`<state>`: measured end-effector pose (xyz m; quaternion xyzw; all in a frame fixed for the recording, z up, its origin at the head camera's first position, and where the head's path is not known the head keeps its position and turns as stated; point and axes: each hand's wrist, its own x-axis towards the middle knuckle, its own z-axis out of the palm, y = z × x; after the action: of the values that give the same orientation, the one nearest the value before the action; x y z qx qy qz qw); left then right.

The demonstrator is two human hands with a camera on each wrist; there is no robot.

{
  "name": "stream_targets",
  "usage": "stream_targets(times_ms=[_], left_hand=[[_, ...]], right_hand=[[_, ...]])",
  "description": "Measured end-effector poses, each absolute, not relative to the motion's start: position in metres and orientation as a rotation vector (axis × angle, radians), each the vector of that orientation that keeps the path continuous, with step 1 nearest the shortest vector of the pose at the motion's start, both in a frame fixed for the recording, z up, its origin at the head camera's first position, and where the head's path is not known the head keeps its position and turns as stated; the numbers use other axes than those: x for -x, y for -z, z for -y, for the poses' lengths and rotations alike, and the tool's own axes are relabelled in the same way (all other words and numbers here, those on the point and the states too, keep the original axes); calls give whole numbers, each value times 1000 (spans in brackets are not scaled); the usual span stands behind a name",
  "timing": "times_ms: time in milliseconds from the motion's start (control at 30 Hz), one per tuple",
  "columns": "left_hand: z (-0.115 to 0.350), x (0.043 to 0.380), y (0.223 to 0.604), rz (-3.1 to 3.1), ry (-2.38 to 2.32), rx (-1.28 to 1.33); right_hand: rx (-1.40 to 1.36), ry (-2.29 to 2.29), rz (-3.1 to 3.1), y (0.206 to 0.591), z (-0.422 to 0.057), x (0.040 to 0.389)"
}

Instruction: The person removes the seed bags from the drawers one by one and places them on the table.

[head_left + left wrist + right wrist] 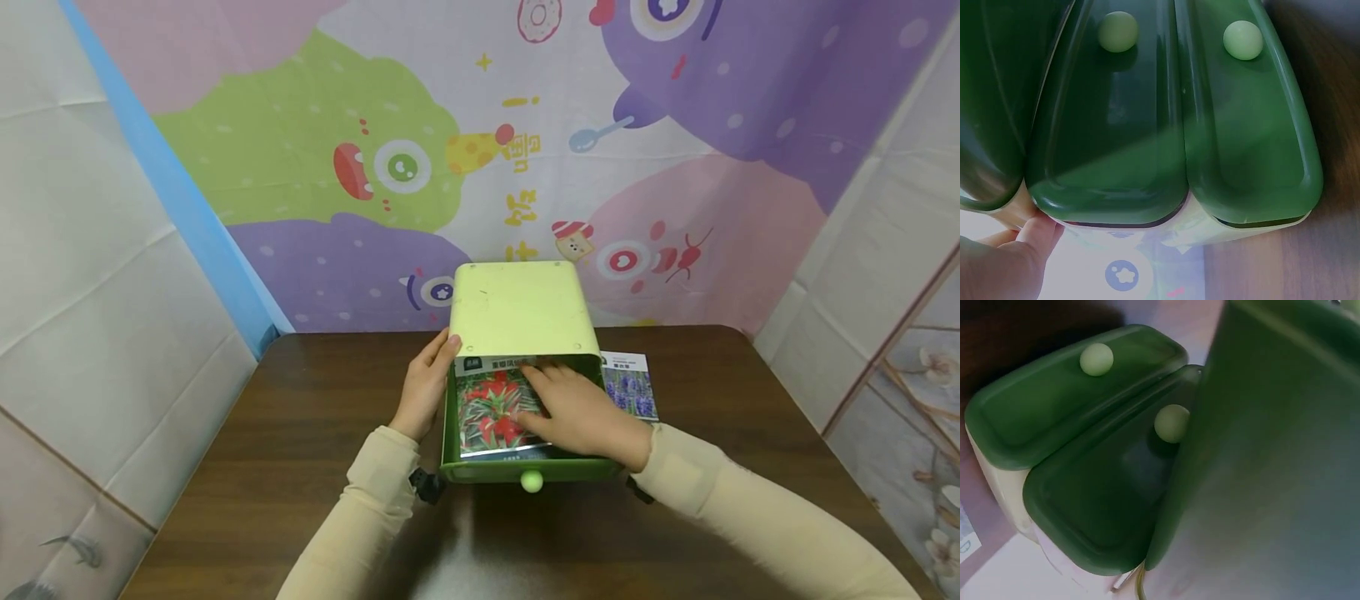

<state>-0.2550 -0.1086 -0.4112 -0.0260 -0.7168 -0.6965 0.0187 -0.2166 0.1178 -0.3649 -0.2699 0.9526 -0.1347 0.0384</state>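
Note:
A pale yellow-green drawer cabinet point(521, 308) stands on the table with its green top drawer point(480, 472) pulled out. Inside lies a seed packet point(487, 412) printed with red flowers. My right hand point(581, 412) reaches into the drawer from the right, fingers extended over the packet; the fingertips lie just under the cabinet's front edge. My left hand point(422, 387) rests along the cabinet's left side, its thumb by the upper front corner. Only part of that hand shows in the left wrist view, beside the pulled-out drawer. The right wrist view hides the right hand behind the drawer.
Two closed lower drawers with round knobs point(1243, 40) sit beneath. Another packet, with purple flowers point(632, 392), lies on the brown table point(322, 400) to the cabinet's right. A cartoon-patterned cloth point(300, 150) hangs behind, and pale panels flank both sides.

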Motion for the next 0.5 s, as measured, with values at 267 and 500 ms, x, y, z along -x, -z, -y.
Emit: stream_targets(times_ms=[267, 500], left_hand=[[109, 255, 412, 2228, 2165, 86], [109, 255, 414, 2234, 2153, 73]], right_hand=[[825, 641, -2869, 363, -124, 215], [696, 993, -2690, 358, -127, 213]])
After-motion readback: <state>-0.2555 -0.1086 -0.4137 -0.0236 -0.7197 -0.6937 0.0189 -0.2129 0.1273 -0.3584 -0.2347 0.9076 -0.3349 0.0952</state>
